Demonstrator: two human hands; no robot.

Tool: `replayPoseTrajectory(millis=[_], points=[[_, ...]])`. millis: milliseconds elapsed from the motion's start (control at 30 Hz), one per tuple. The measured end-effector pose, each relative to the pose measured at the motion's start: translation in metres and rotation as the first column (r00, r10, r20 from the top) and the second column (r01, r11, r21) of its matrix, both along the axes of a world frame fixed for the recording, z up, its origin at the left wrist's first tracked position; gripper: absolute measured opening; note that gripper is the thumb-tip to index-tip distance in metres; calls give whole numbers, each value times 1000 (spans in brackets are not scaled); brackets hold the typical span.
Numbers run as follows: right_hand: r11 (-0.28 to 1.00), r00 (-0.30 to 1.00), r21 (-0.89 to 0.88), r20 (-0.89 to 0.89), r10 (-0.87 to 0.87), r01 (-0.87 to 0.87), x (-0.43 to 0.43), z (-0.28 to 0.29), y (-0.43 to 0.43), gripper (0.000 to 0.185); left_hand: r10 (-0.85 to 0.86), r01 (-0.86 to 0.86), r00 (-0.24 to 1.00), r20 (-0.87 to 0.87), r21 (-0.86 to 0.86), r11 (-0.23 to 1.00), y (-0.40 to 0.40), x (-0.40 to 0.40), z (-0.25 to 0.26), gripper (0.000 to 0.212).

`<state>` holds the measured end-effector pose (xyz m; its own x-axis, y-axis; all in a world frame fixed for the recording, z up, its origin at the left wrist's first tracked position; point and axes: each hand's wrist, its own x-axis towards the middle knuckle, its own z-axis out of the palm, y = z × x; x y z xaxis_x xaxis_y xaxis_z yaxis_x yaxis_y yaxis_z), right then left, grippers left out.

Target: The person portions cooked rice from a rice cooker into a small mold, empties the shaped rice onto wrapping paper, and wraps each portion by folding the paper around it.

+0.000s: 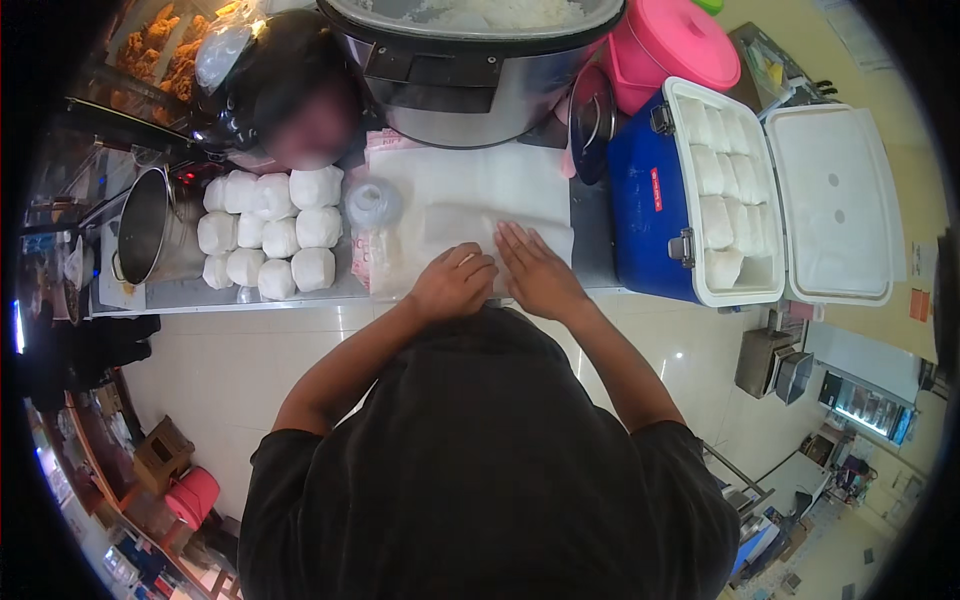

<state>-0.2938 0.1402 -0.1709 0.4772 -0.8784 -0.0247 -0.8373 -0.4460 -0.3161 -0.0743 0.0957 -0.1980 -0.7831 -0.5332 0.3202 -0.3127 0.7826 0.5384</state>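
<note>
Before me on the counter lies a stack of white wrapping paper (510, 169). A flap of the top sheet (457, 223) is folded over towards me. My left hand (454, 281) has its fingers curled at the near part of that sheet, with a bit of pale paper at the fingertips. My right hand (536, 270) rests flat on the folded paper, its fingers stretched out. Whatever lies under the fold is hidden. To the left stand rows of white paper-wrapped packets (279, 238). Behind the paper, a large rice cooker (442, 94) holds white cooked rice (510, 13).
At right, a blue cool box (649, 202) stands with its lid (836, 210) swung back and wrapped packets inside. A dark lid (591, 124) leans beside pink buckets (682, 45). A steel pot (142, 225) is at left, near another person's head (285, 82) and fried food (157, 56).
</note>
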Motion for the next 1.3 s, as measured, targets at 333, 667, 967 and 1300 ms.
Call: replayPoseTrajectory(millis=[333, 667, 967, 1300], points=[[934, 871, 41, 349, -345, 354, 13, -47, 22, 54, 370, -376, 926, 71, 97, 922, -1, 3, -42, 54], [874, 816, 323, 343, -465, 362, -31, -40, -30, 42, 229, -319, 945, 233, 500, 806, -56, 0, -7, 43], [960, 950, -103, -149, -274, 260, -13, -29, -85, 51, 303, -243, 860, 412, -192, 951, -97, -28, -12, 54], [957, 933, -12, 227, -281, 291, -29, -69, -23, 18, 127, -163, 947, 295, 101, 981, -49, -4, -63, 26]])
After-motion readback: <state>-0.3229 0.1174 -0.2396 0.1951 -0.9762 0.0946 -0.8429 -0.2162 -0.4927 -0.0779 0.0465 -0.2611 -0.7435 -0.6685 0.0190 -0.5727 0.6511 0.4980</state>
